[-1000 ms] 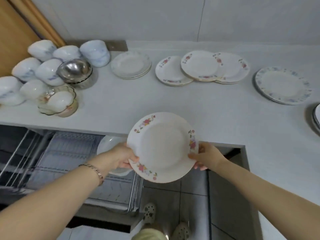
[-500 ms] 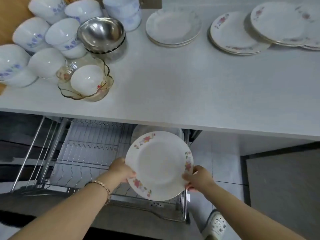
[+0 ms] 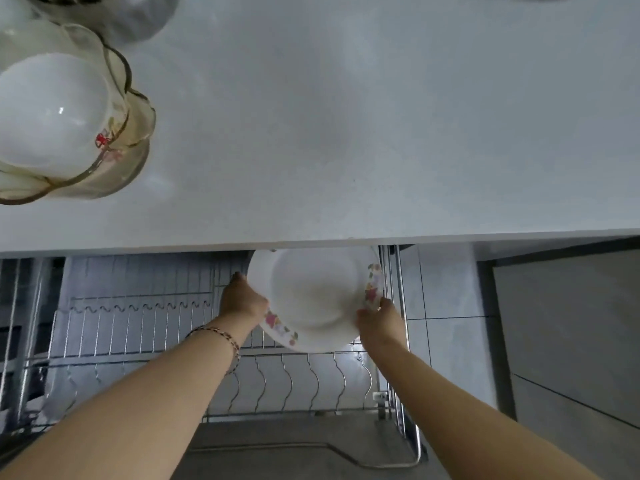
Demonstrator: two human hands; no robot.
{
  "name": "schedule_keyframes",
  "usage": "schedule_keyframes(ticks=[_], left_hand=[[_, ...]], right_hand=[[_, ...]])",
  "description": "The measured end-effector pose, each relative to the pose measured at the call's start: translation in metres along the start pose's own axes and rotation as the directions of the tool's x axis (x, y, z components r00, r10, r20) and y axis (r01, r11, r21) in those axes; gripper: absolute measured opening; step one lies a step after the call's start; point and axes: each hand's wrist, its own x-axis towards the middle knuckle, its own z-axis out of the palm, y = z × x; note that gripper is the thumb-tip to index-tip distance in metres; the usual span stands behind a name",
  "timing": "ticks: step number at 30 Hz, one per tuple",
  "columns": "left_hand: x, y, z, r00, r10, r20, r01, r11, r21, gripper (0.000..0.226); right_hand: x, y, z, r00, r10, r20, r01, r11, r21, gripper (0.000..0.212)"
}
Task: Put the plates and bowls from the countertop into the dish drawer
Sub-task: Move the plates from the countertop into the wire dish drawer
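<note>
Floral-rimmed plate [image 3: 313, 299] gripped at opposite rim edges by the left hand [image 3: 242, 301] and right hand [image 3: 379, 323], both closed on it, above the rear right corner of the wire dish drawer [image 3: 138, 327], just below the desk [image 3: 346, 133] front edge. The plate lies between the hands, tilted; rack slots sit directly beneath, both hands equally near. Glass bowl [image 3: 138, 133] waits at the desk's left edge

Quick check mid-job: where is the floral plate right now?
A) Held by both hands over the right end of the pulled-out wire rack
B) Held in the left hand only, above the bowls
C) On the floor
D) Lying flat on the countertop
A: the left hand and right hand grip opposite edges of the floral plate, low over the wire rack.
</note>
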Motion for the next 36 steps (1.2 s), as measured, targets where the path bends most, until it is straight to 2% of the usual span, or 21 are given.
schedule_keyframes(ticks=[2, 6, 12, 16, 18, 20, 22, 24, 26, 29, 33, 34, 36], left_hand=[[0.005, 0.004, 0.008, 1.000, 0.006, -0.006, -0.006, 1.000, 0.000, 0.042], [0.008, 0.009, 0.018, 0.998, -0.057, 0.026, 0.059, 0.995, -0.078, 0.066], [0.013, 0.005, 0.012, 0.988, -0.027, 0.151, 0.050, 0.987, -0.155, 0.088], [-0.008, 0.006, 0.006, 0.991, -0.051, 0.122, 0.069, 0.988, -0.141, 0.075], [-0.031, 0.015, 0.003, 0.995, -0.073, 0.068, 0.074, 0.997, -0.014, 0.067], [-0.059, 0.030, 0.001, 0.996, 0.015, 0.090, -0.027, 0.990, 0.137, 0.055], [-0.091, 0.055, 0.000, 0.963, 0.167, 0.213, -0.213, 0.952, 0.220, 0.042], [-0.127, 0.086, 0.004, 0.906, 0.271, 0.325, -0.340, 0.924, 0.176, 0.029], [-0.163, 0.123, 0.013, 0.853, 0.359, 0.379, -0.424, 0.900, 0.101, 0.019], [-0.209, 0.188, 0.032, 0.818, 0.455, 0.353, -0.509, 0.858, 0.074, 0.017], [-0.261, 0.278, 0.063, 0.840, 0.469, 0.272, -0.466, 0.881, -0.080, 0.017], [-0.274, 0.303, 0.070, 0.846, 0.474, 0.245, -0.460, 0.881, -0.113, 0.023], [-0.298, 0.353, 0.081, 0.829, 0.512, 0.225, -0.488, 0.859, -0.158, 0.025]], right_hand=[[0.003, 0.000, 0.005, 1.000, -0.016, -0.008, 0.016, 0.999, -0.047, 0.034], [0.001, 0.001, 0.004, 1.000, -0.030, 0.006, 0.030, 0.993, -0.111, 0.049], [0.001, -0.001, 0.001, 0.995, -0.068, 0.069, 0.072, 0.996, -0.049, 0.051], [-0.011, 0.002, -0.004, 0.979, -0.124, 0.162, 0.146, 0.981, -0.126, 0.057], [-0.022, 0.001, -0.015, 0.963, -0.116, 0.243, 0.170, 0.962, -0.214, 0.058], [-0.031, -0.001, -0.036, 0.936, -0.146, 0.320, 0.237, 0.934, -0.267, 0.053], [-0.041, -0.003, -0.070, 0.914, -0.206, 0.349, 0.316, 0.902, -0.295, 0.046], [-0.048, -0.003, -0.115, 0.905, -0.267, 0.331, 0.365, 0.886, -0.286, 0.040], [-0.052, 0.000, -0.170, 0.907, -0.295, 0.299, 0.376, 0.889, -0.262, 0.037], [-0.052, 0.012, -0.262, 0.916, -0.332, 0.224, 0.381, 0.893, -0.239, 0.035], [-0.044, 0.028, -0.380, 0.923, -0.381, 0.047, 0.384, 0.910, -0.154, 0.032], [-0.042, 0.032, -0.412, 0.920, -0.391, -0.012, 0.387, 0.913, -0.127, 0.031], [-0.037, 0.036, -0.470, 0.918, -0.380, -0.110, 0.374, 0.925, -0.070, 0.030]])
